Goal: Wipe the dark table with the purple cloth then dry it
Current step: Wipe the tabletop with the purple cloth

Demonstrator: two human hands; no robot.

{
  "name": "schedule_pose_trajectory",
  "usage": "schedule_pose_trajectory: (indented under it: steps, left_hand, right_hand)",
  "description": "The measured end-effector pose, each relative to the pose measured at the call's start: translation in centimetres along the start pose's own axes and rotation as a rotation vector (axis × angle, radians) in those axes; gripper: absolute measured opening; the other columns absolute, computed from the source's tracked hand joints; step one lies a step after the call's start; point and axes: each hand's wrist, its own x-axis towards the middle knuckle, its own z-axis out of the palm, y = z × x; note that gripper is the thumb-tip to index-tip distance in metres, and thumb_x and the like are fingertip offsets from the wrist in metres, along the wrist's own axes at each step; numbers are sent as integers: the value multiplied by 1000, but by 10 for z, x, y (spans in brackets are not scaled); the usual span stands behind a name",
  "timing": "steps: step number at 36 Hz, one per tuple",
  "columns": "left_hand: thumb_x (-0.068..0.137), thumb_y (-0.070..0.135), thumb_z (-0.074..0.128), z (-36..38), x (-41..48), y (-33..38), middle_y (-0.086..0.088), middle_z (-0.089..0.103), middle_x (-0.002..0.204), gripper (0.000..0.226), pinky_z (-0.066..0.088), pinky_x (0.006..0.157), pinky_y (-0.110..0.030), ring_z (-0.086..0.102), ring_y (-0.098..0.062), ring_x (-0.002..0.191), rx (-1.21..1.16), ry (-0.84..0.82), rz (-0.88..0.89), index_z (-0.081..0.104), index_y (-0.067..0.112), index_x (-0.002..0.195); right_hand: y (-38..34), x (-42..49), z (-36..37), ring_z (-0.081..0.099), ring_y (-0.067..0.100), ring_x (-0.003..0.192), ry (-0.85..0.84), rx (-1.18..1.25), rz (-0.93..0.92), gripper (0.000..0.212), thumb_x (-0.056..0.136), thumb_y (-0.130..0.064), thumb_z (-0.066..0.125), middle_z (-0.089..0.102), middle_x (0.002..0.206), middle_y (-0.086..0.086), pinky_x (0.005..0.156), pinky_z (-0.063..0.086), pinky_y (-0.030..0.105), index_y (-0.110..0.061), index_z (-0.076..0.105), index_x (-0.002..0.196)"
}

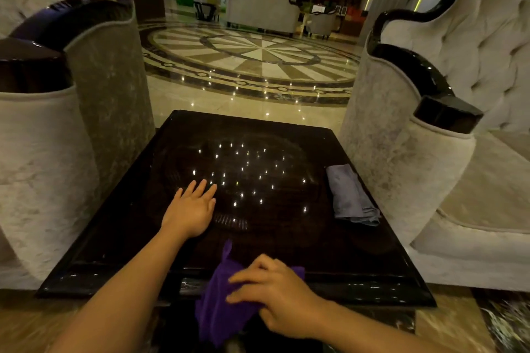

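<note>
A glossy dark table (pixel 286 241) fills the middle of the head view, with ceiling lights mirrored in its top. The purple cloth (pixel 219 298) hangs over the table's near edge, partly draped below it. My right hand (pixel 275 292) presses on the cloth with fingers curled around its upper part. Flat on the tabletop, left of centre, lies my left hand (pixel 190 210), fingers spread, holding nothing. A folded grey cloth (pixel 348 195) rests near the table's right edge.
A pale velvet armchair (pixel 48 152) with dark glossy arms stands close on the left of the table. Another armchair (pixel 447 112) stands close on the right. Beyond the far edge lies polished marble floor (pixel 252 60), with more seating further off.
</note>
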Motion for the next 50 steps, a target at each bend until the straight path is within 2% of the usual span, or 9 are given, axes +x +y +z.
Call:
schedule_pose_trajectory:
  steps: [4, 8, 12, 18, 24, 32, 41, 48, 50]
  left_hand:
    - [100, 33, 15, -2, -1, 1, -5, 4, 159, 49, 6, 119, -42, 0, -25, 146, 7, -12, -3, 7, 22, 147]
    - [100, 32, 16, -2, -2, 1, -6, 5, 158, 49, 7, 119, -43, 1, -25, 146, 11, -6, -6, 8, 21, 147]
    - [100, 32, 16, -3, -2, 2, -6, 4, 158, 50, 6, 119, -42, 0, -25, 146, 10, -14, -12, 7, 21, 147]
    - [100, 34, 16, -5, 1, 1, -5, 2, 159, 50, 4, 119, -42, -1, -23, 146, -7, -22, -14, 6, 23, 147]
    - [99, 36, 19, 2, 5, -2, -3, 7, 159, 50, 8, 118, -41, 3, -22, 146, 6, 24, -11, 11, 25, 147]
    - [98, 41, 18, 5, 9, -4, -3, 18, 157, 50, 18, 116, -37, 13, -24, 144, 85, 91, 2, 12, 31, 146]
    - [94, 51, 22, -3, 15, -2, -2, 34, 146, 53, 33, 103, -34, 33, -25, 128, 181, 140, 41, 18, 35, 144]
    - [90, 52, 34, -9, 29, 6, -1, 46, 132, 54, 42, 86, -30, 42, -20, 115, 127, 249, 32, 41, 27, 137]
    - [90, 49, 37, -8, 37, 8, -1, 48, 128, 53, 41, 88, -30, 43, -18, 115, 98, 273, 48, 45, 22, 135]
  right_hand:
    - [-3, -8, -5, 43, 27, 114, -25, -21, -60, 44, 80, -1, 48, 52, 135, 0, 89, 34, 36, -19, 57, 119]
    - [1, -13, -13, 49, 29, 109, 154, 64, -26, 47, 73, 2, 51, 57, 129, 5, 92, 44, 41, -16, 60, 115]
    - [14, -8, -20, 48, 23, 112, 250, 68, 33, 46, 75, 1, 55, 55, 130, 4, 98, 36, 29, -16, 59, 118]
    - [33, 7, -40, 46, 22, 115, 359, 50, 86, 44, 79, -2, 56, 54, 131, 5, 100, 41, 39, -14, 56, 121]
    - [51, 22, -63, 42, 10, 115, 396, -8, 77, 44, 79, -6, 56, 54, 131, 3, 100, 33, 22, -16, 54, 122]
    - [104, 64, -99, 46, 23, 118, 539, -56, 267, 44, 79, -4, 58, 57, 127, 8, 101, 29, 25, -12, 54, 122]
    - [170, 103, -129, 48, 31, 117, 625, -149, 523, 38, 82, -14, 53, 59, 125, 13, 102, 37, 42, -11, 54, 120]
    - [218, 118, -148, 45, 41, 117, 690, -206, 766, 37, 86, -12, 47, 55, 125, 23, 100, 36, 48, -6, 50, 123]
    - [232, 120, -153, 44, 42, 117, 724, -229, 805, 35, 87, -10, 47, 54, 124, 24, 100, 36, 48, -3, 49, 121]
